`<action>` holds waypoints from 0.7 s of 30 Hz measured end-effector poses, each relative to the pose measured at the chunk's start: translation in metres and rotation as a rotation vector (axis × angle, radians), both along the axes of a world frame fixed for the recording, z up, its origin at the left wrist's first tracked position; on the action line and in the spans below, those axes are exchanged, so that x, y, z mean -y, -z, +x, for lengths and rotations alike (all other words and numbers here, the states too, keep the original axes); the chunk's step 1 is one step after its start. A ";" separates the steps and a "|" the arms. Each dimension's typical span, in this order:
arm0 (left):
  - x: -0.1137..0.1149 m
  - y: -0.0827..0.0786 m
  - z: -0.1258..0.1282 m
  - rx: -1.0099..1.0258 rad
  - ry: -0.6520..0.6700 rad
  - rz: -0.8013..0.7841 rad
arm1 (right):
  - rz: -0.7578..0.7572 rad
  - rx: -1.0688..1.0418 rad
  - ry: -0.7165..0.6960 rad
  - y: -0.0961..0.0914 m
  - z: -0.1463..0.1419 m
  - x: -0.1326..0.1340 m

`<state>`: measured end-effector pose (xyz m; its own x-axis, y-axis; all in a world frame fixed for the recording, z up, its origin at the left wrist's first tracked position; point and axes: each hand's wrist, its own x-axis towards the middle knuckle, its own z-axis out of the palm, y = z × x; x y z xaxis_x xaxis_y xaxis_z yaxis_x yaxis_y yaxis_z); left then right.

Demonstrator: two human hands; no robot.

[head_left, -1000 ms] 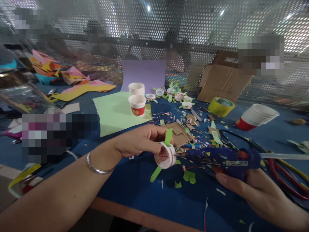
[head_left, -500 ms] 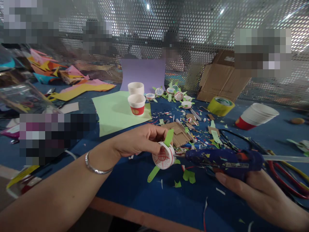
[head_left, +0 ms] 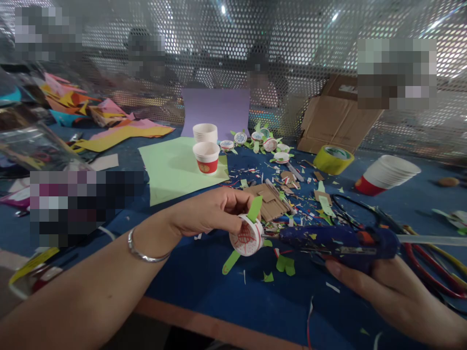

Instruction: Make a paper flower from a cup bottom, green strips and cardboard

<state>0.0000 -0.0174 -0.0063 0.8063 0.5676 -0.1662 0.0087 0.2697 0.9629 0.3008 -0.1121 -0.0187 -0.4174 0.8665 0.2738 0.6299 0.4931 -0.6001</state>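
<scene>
My left hand (head_left: pixel 222 214) pinches a small white paper cup bottom (head_left: pixel 246 239) by its rim. Red lines are drawn on its face, and green paper strips stick out above and below it. In my right hand (head_left: pixel 379 282) is a blue hot glue gun (head_left: pixel 328 239), a clear glue stick coming out of its back end. The gun's nozzle points left and meets, or nearly meets, the cup piece's right edge; contact is hard to make out. Green paper scraps (head_left: pixel 285 265) lie on the blue table below the nozzle.
Behind my hands are a cardboard piece (head_left: pixel 270 201) and many paper snippets. Farther back stand paper cups (head_left: pixel 206 158) on green paper (head_left: pixel 171 170), finished-looking cup pieces (head_left: pixel 270 144), yellow tape (head_left: pixel 333 160) and stacked cups (head_left: pixel 388 175). Cables (head_left: pixel 426 272) lie at right.
Hardly anything differs. Both hands, the cup piece and the glue gun stay in nearly the same place, with only a tiny shift of the view.
</scene>
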 end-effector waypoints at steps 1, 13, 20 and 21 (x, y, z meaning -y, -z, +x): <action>0.000 0.000 0.000 -0.004 -0.003 0.000 | -0.001 0.008 -0.004 0.000 0.000 0.000; 0.002 -0.009 0.000 -0.035 -0.068 0.088 | 0.044 0.058 0.044 -0.004 -0.004 -0.001; 0.001 -0.009 0.002 -0.014 -0.137 0.045 | 0.019 -0.029 0.050 -0.005 -0.006 -0.001; 0.001 -0.009 0.002 -0.013 -0.159 0.026 | 0.028 -0.049 0.055 -0.005 -0.007 -0.001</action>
<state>0.0025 -0.0184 0.0023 0.7042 0.6918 -0.1597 -0.0196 0.2438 0.9696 0.2935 -0.1111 -0.0132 -0.3545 0.8797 0.3169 0.6271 0.4751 -0.6172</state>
